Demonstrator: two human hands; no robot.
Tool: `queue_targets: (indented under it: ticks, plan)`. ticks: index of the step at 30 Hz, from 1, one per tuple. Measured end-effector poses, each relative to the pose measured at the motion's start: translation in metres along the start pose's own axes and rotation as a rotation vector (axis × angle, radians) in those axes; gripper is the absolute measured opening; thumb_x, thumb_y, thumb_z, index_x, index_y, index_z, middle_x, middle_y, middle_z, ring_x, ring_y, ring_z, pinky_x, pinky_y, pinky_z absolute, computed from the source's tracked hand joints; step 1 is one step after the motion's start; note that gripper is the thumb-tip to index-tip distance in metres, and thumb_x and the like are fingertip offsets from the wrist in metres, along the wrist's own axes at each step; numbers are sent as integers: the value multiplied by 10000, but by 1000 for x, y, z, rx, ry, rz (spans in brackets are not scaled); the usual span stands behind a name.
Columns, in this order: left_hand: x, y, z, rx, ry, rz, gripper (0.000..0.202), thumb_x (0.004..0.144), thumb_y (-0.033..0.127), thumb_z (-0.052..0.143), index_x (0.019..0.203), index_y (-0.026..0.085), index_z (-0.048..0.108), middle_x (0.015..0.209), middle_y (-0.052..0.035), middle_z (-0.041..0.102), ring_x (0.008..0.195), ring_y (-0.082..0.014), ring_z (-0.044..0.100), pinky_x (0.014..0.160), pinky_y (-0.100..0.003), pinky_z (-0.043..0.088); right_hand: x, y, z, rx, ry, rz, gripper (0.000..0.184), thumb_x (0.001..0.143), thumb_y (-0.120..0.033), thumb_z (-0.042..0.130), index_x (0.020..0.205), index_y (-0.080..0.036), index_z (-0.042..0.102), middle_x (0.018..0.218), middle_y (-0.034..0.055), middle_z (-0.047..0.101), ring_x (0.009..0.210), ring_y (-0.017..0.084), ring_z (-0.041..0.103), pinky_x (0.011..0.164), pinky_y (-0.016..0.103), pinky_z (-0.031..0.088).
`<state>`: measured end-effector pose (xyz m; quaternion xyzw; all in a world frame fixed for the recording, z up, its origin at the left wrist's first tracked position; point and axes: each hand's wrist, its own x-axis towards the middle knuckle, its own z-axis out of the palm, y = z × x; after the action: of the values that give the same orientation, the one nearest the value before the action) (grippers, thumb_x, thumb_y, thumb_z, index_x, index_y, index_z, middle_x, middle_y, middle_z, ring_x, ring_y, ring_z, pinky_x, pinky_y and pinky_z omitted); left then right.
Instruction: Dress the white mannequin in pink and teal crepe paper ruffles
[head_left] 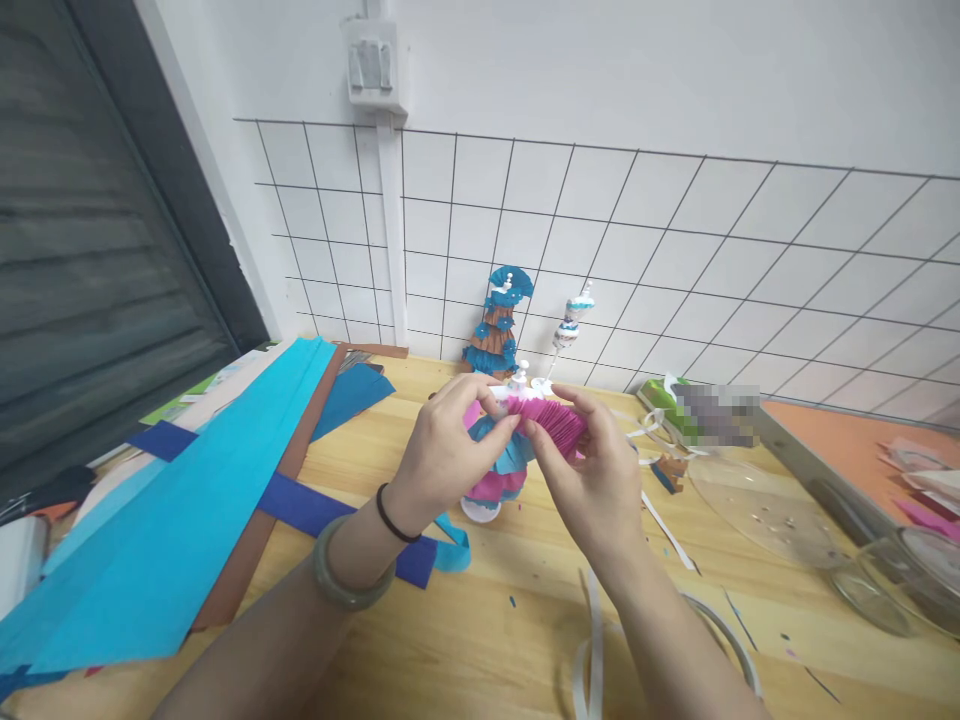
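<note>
Between both hands is a strip of pleated magenta crepe paper, held at the upper part of a small doll figure. The doll stands upright on a white round base, its skirt layered in blue and pink paper, its white head showing above the fingers. My left hand pinches the paper's left end between thumb and fingers. My right hand grips the gathered pleats on the right, thumb in front. Part of the doll's upper body is hidden by the fingers and paper.
Behind stand a finished-looking doll in blue and brown paper and a bare white doll on a stand. Blue crepe sheets lie left. At right are a clear round plate, a glass jar and white tape strips.
</note>
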<state>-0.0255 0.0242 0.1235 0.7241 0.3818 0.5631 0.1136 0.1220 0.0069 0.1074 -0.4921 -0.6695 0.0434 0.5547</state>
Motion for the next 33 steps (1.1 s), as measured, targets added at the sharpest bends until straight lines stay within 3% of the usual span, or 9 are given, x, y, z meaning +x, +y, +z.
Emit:
queue_targets:
  ticks: [16, 33]
  plan:
    - [0, 0, -1, 39, -20, 6, 164, 768, 192, 623, 728, 209, 466, 812, -1, 595, 885, -171, 602, 799, -336, 476, 0, 0, -1, -75, 0, -41, 346, 839, -283, 573, 1177, -239, 513, 1031, 70, 632, 805, 191, 617, 646, 330, 521]
    - [0, -8, 1, 6, -34, 10, 213, 743, 159, 651, 739, 204, 443, 954, -10, 619, 1001, -166, 590, 864, -317, 455, 2, 3, 0, -95, 1, -30, 340, 832, -284, 591, 1161, -226, 527, 1013, 75, 640, 803, 202, 625, 643, 333, 522]
